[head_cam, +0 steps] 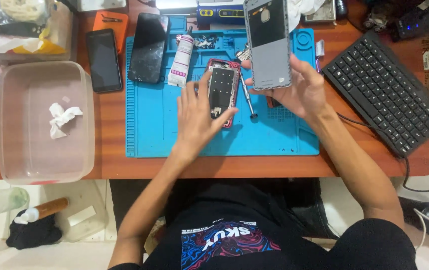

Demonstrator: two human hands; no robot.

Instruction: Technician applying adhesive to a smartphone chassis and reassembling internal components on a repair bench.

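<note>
Right hand [302,90] grips grey back cover [268,45]; left hand [197,117], fingers spread, rests on opened phone [221,90].

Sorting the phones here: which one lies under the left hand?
The red-edged phone on the blue mat, under the left hand. The two black phones lie untouched farther left.

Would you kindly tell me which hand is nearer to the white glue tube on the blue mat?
Left. The left hand lies just right of the glue tube; the right hand is farther right, holding up a grey phone cover.
</note>
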